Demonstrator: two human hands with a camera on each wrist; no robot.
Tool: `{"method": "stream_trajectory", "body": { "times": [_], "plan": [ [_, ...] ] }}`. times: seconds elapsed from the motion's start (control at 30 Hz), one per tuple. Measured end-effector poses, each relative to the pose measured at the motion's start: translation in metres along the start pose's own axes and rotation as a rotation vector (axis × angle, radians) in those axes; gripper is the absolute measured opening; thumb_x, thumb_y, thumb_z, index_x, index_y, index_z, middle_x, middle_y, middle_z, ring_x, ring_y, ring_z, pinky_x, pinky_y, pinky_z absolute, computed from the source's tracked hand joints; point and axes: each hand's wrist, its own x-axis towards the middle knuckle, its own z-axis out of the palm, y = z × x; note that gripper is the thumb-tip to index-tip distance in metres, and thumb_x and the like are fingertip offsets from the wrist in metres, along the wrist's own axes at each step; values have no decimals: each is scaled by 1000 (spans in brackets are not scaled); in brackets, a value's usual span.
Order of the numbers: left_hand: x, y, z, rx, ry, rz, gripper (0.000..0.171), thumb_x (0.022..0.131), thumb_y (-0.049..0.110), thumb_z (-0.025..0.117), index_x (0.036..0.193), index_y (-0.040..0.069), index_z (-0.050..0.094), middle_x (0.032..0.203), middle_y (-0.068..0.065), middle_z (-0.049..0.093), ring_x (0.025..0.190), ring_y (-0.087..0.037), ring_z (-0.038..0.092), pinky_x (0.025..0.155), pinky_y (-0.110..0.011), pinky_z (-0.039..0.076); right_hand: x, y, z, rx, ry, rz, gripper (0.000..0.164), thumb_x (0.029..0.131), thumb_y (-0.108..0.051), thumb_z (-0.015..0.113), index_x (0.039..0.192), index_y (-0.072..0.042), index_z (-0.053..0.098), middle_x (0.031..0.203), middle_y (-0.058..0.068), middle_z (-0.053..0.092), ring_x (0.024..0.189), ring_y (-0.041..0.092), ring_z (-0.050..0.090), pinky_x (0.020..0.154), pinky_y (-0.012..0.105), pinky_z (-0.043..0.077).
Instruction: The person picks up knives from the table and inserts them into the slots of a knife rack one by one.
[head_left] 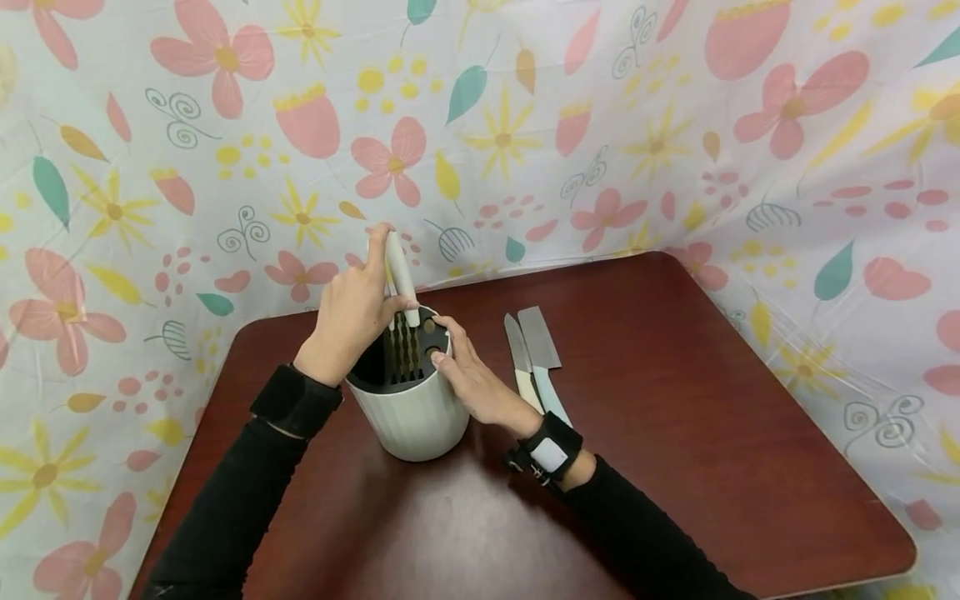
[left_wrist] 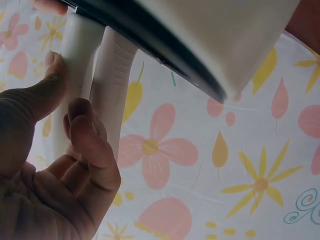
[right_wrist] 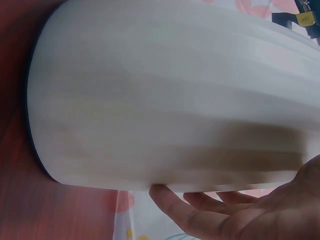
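Note:
A ribbed white knife block (head_left: 416,421) with a dark slotted top stands upright on the table. My left hand (head_left: 352,312) is over its top and holds a white knife handle (head_left: 402,271) between thumb and fingers; the blade is hidden in the block. In the left wrist view, the thumb and curled fingers of the left hand (left_wrist: 75,165) are around a pale handle (left_wrist: 80,55), and a second pale handle (left_wrist: 111,75) stands close beside it. My right hand (head_left: 476,379) grips the block's right rim, while its fingers (right_wrist: 185,212) touch the side wall in the right wrist view.
Right of the block, a knife (head_left: 517,346) with a cream handle and a cleaver (head_left: 538,337) with a light blue handle lie side by side on the dark red table (head_left: 712,433). A flower-patterned curtain (head_left: 480,150) hangs behind and around the table.

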Motion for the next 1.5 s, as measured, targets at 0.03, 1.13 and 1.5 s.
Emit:
{"method": "stream_trajectory", "body": {
  "times": [0.03,1.13,1.5],
  "plan": [
    [-1,1,1,7,-2,-4,101,82,38,84,156,15,19,61,-15,52,44,-31,53,41,-34,41,-1,1,0,2,1,2,58,108,-53,27,159,-35,6,169,5,9,159,25,13,122,59,28],
    [-11,1,-1,146,-6,5,106,88,46,76,165,16,9,51,-8,45,37,-22,40,39,-29,29,-1,1,3,13,-24,13,58,109,-51,29,159,-38,4,170,3,7,159,24,12,122,58,26],
    [-10,5,-2,130,4,24,110,86,46,79,164,15,9,53,-8,47,38,-24,43,39,-30,30,2,-2,-3,-9,-18,11,59,107,-51,30,159,-35,7,169,5,9,158,26,14,123,59,26]
  ]
}}
